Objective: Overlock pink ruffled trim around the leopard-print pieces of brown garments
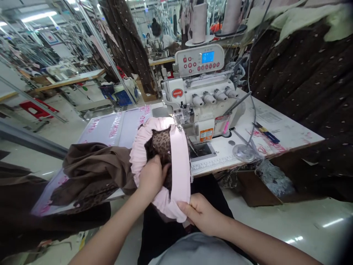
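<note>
A pink gathered waistband (180, 165) forms a ring on a brown garment (99, 165) with leopard-print fabric (161, 141) inside. The ring's far edge lies under the presser foot of a white overlock sewing machine (204, 95). My right hand (200, 213) pinches the near end of the band, thumb on top, where the flat stretch meets the gathers. Inside the ring, my left hand (151, 175) is closed on the garment's fabric, its fingertips partly hidden by the folds. The rest of the garment spreads leftward over the table.
Thread snips (266, 133) lie on the table's right side, near a clear round disc (244, 152). Thread cones (199, 24) stand behind the machine. Brown dotted fabric (298, 92) hangs at right. Below the table is a cardboard box (257, 187) with thread scraps. A person (162, 36) sits farther back.
</note>
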### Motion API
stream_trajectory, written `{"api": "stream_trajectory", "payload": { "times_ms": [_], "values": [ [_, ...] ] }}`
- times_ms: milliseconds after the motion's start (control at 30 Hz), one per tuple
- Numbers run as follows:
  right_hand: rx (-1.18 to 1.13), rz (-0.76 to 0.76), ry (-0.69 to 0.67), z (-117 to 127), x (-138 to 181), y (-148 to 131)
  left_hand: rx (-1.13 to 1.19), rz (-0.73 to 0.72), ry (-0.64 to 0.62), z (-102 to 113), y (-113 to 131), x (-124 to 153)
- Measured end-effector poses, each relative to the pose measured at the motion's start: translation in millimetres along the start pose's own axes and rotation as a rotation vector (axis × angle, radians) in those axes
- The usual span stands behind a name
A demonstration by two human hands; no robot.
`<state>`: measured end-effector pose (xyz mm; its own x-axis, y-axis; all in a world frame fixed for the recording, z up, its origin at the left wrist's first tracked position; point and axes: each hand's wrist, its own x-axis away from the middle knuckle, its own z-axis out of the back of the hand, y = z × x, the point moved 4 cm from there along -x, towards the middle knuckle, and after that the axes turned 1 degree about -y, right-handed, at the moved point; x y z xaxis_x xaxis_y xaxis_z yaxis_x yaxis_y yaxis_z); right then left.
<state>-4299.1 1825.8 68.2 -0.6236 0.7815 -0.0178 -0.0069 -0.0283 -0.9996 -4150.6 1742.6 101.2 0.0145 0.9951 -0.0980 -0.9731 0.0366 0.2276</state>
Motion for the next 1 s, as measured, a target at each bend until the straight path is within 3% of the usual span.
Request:
{"api": "stream_trajectory", "payload": {
  "times_ms": [67,133,200,300,767,900,1000],
  "values": [
    [-0.008,-0.005,-0.022,-1.2,2.9,-1.4,0.032,0.007,-0.162,8.5,-7.3,-1.5],
    [-0.04,-0.038,-0.047,-3.0,6.5,-0.4,0.202,-0.051,-0.22,29.9,-11.8,1.8],
    [-0.082,-0.068,-0.071,-4.1,8.0,2.0,0.323,-0.087,-0.184,54.6,-14.7,5.3],
    [-0.119,-0.062,-0.079,-0.3,2.8,3.5,0.307,-0.086,-0.068,78.0,-14.3,4.0],
    [-0.069,-0.02,0.004,61.5,-63.1,-16.0,0.182,-0.127,0.22,87.1,-15.4,-63.8],
    [-0.25,-0.066,0.035,72.3,-83.6,-17.3,0.105,-0.119,0.273,95.8,-16.4,-88.6],
    [-0.456,-0.084,0.05,76.3,-95.5,-23.2,-0.043,-0.081,0.336,105.1,-0.9,-85.1]
  ]
}}
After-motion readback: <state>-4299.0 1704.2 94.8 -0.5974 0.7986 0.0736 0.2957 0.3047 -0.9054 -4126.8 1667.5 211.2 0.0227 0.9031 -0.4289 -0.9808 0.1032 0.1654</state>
